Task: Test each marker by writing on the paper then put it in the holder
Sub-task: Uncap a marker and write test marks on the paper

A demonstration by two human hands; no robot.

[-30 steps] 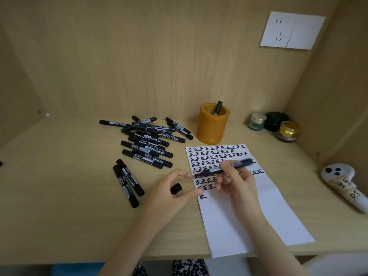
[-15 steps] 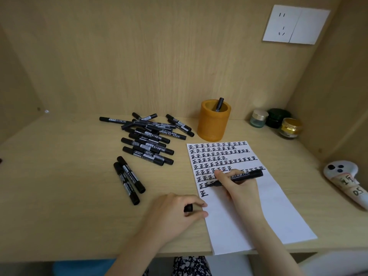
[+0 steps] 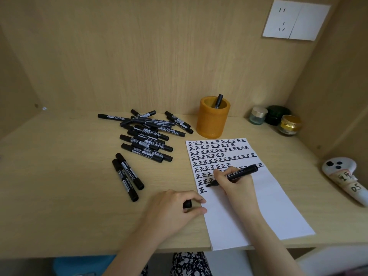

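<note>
My right hand [image 3: 235,182] grips an uncapped black marker [image 3: 242,172] with its tip down on the white paper [image 3: 264,206], beside the last written character. Rows of black characters fill the paper's upper half. My left hand [image 3: 173,210] pinches the marker's black cap [image 3: 187,204] and rests at the paper's left edge. An orange holder [image 3: 212,120] stands behind the paper with one marker [image 3: 218,101] in it. Several capped black markers [image 3: 147,138] lie in a pile to the left, and two more markers [image 3: 128,177] lie nearer me.
Three small jars [image 3: 275,118] stand at the back right corner. A white controller [image 3: 344,180] lies at the right edge. Wooden walls close in the desk on three sides, with a white wall socket [image 3: 294,19] above.
My right hand came down from above the paper and set the marker tip on the sheet. My left hand moved toward me with the cap and settled at the paper's edge.
</note>
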